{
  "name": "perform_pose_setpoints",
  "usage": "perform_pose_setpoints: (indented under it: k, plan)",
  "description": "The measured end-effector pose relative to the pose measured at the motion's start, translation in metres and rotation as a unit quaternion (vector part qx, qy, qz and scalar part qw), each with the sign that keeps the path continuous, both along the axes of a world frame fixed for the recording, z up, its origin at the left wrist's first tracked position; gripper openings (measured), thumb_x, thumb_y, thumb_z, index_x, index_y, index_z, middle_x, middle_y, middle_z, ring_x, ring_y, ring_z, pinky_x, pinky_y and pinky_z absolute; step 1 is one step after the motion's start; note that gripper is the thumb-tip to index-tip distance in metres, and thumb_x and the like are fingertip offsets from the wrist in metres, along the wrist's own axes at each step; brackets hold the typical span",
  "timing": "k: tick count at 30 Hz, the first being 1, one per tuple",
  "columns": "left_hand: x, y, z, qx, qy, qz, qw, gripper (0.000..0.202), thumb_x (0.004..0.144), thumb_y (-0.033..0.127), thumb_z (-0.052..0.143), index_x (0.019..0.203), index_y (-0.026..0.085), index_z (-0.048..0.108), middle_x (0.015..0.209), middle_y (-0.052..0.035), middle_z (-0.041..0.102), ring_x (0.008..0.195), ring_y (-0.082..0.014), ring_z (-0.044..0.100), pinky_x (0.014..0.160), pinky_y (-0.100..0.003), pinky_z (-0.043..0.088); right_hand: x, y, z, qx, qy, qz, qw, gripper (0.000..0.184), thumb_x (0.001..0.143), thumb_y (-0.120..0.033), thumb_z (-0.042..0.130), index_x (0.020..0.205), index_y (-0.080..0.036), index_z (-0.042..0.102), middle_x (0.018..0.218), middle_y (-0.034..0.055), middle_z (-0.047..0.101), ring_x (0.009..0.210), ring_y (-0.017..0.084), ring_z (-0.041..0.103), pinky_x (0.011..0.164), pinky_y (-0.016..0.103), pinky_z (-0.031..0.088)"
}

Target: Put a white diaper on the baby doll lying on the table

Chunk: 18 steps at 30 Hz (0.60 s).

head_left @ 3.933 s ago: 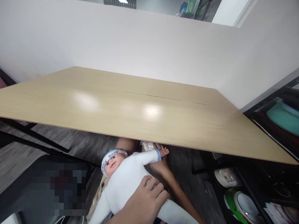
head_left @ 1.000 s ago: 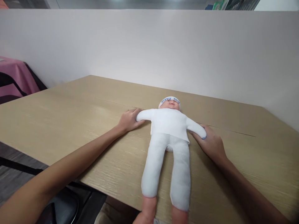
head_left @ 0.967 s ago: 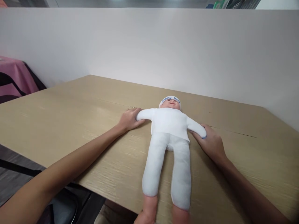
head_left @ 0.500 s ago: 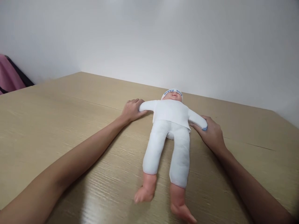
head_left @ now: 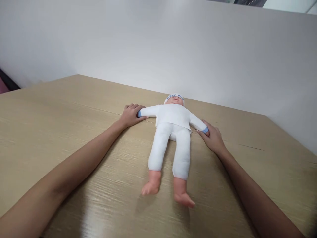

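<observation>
A doll (head_left: pixel 172 114) lies face up on a wood-look surface (head_left: pixel 61 122), right of the middle, its head close to the far edge and its bare feet pointing back toward the near side. The head is in a white cap (head_left: pixel 168 98) with blue lettering that begins "Happy"; the body is in a white top and white trousers (head_left: pixel 158 147). Both arms are spread wide, each ending in a blue cuff. The left hand (head_left: pixel 131 114) holds the end of one arm, thumb on the near side, and hides the doll's fingers. The right hand (head_left: pixel 212 137) is curled around the other end, thumb and fingers on either side of the sleeve; how firmly, I cannot tell. A thin seam (head_left: pixel 251 147) crosses the surface, with the doll lying over it. A pale wall (head_left: pixel 158 46) rises along the far edge, just beyond the cap. Past the surface's left edge show a dark strip (head_left: pixel 9 81) and a scrap of pink cloth (head_left: pixel 3 87), cut off by the view.
</observation>
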State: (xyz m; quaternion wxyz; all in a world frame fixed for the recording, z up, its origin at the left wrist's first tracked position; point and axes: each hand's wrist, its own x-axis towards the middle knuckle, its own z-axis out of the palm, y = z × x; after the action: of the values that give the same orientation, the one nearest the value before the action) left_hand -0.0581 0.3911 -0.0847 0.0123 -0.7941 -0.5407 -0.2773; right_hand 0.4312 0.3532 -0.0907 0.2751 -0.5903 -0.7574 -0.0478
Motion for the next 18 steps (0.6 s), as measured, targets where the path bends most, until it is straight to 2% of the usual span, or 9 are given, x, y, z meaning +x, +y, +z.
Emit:
perform_pose_setpoints:
  k: [3,7,9,11,13,15,17,18]
  plan:
    - [0.003,-0.012,0.001,-0.01,-0.025,0.017,0.999,0.069,0.097,0.074,0.063,0.146,0.025,0.066,0.139,-0.0166,0.071,0.129,-0.0401,0.058,0.113,-0.054,0.038,-0.002,-0.008,-0.004,-0.002,0.008,-0.014,1.0,0.079,0.1,-0.059,0.057,0.163,-0.011,0.052,0.131,0.0223,0.075,0.119,0.041,0.064,0.108,0.057,0.049]
    - [0.005,-0.039,0.004,0.008,-0.055,0.042,0.998,0.075,0.096,0.069,0.067,0.152,0.021,0.059,0.148,-0.0212,0.064,0.136,-0.0445,0.052,0.113,-0.057,0.04,-0.008,-0.036,-0.01,0.03,0.021,-0.05,0.998,0.085,0.097,-0.054,0.058,0.166,-0.008,0.043,0.151,0.028,0.062,0.138,0.045,0.055,0.119,0.063,0.042]
    - [0.006,-0.055,0.008,0.028,-0.072,0.05,0.996,0.074,0.096,0.064,0.069,0.151,0.018,0.058,0.151,-0.0234,0.06,0.139,-0.0449,0.051,0.115,-0.058,0.04,-0.015,-0.053,-0.01,0.047,0.03,-0.068,0.996,0.083,0.096,-0.049,0.059,0.165,-0.007,0.042,0.152,0.0293,0.06,0.141,0.045,0.052,0.121,0.064,0.04]
    - [0.01,-0.072,0.013,0.05,-0.092,0.047,0.993,0.063,0.099,0.058,0.066,0.146,0.016,0.058,0.149,-0.023,0.061,0.137,-0.0408,0.054,0.117,-0.055,0.042,-0.029,-0.075,-0.004,0.07,0.047,-0.079,0.993,0.077,0.095,-0.042,0.059,0.162,-0.007,0.045,0.151,0.0295,0.06,0.142,0.044,0.051,0.122,0.064,0.039]
    - [0.018,-0.093,0.022,0.069,-0.108,0.039,0.991,0.051,0.104,0.051,0.061,0.141,0.017,0.058,0.144,-0.0203,0.064,0.132,-0.0346,0.058,0.117,-0.051,0.044,-0.051,-0.103,0.011,0.096,0.073,-0.069,0.99,0.068,0.097,-0.039,0.057,0.157,-0.008,0.049,0.151,0.0284,0.061,0.142,0.043,0.052,0.124,0.064,0.039]
    - [0.034,-0.122,0.034,0.092,-0.135,0.023,0.986,0.044,0.107,0.049,0.058,0.138,0.018,0.056,0.136,-0.0171,0.066,0.124,-0.0299,0.062,0.114,-0.047,0.048,-0.076,-0.143,0.034,0.114,0.106,-0.035,0.987,0.062,0.1,-0.04,0.056,0.156,-0.013,0.051,0.151,0.026,0.062,0.142,0.042,0.054,0.124,0.066,0.039]
    - [0.055,-0.164,0.05,0.116,-0.192,-0.016,0.974,0.04,0.107,0.05,0.06,0.134,0.02,0.057,0.125,-0.0136,0.069,0.113,-0.0272,0.065,0.108,-0.046,0.053,-0.1,-0.199,0.055,0.114,0.149,0.007,0.982,0.056,0.104,-0.042,0.058,0.156,-0.021,0.052,0.152,0.0199,0.064,0.142,0.039,0.056,0.124,0.065,0.042]
    - [0.067,-0.191,0.058,0.124,-0.234,-0.049,0.963,0.037,0.106,0.051,0.063,0.128,0.022,0.058,0.118,-0.0115,0.07,0.106,-0.0261,0.066,0.103,-0.046,0.055,-0.11,-0.231,0.061,0.111,0.178,0.025,0.977,0.05,0.106,-0.041,0.058,0.153,-0.025,0.054,0.151,0.0168,0.065,0.139,0.037,0.059,0.12,0.063,0.048]
